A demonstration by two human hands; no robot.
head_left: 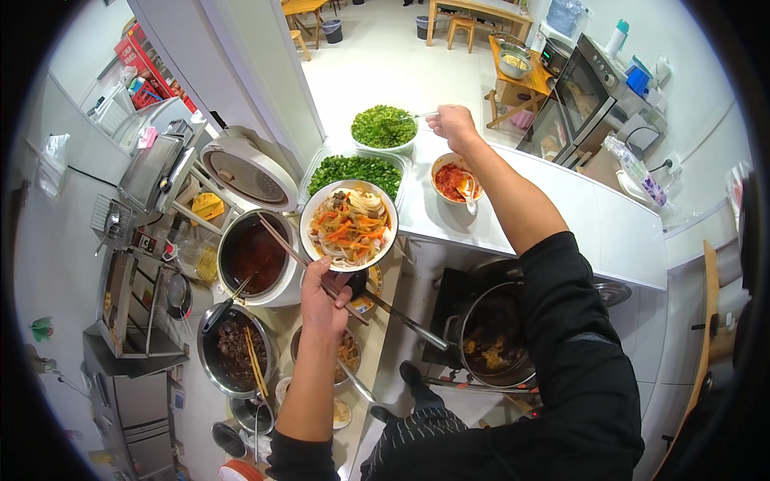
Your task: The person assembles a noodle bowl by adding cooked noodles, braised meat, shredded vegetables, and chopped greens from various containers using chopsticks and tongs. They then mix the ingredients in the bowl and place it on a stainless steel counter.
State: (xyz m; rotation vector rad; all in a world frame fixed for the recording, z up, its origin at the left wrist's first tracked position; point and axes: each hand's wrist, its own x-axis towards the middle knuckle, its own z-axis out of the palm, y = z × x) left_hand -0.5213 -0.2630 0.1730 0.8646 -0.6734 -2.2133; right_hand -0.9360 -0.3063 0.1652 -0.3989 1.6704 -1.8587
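My left hand [326, 301] is closed on the near rim of a white bowl [393, 232] of noodles [348, 224] topped with carrot strips and bits of meat. A pair of brown chopsticks [282, 238] is also gripped in that hand, pointing up and left past the bowl. At the far end of the white counter, my right hand [451, 127] pinches the handle of a metal spoon [425, 115]. The spoon's head is sunk in chopped greens [383, 127] in a bowl. Between the two bowls sits a clear tub of chopped scallions [353, 172].
A small bowl of red sauce [454, 178] with a white spoon stands on the counter [553, 208]. Left are an open-lidded cooker of reddish broth [253, 252] and a pot of dark meat [233, 353]. A large pot [496, 337] sits on the stove below my right arm.
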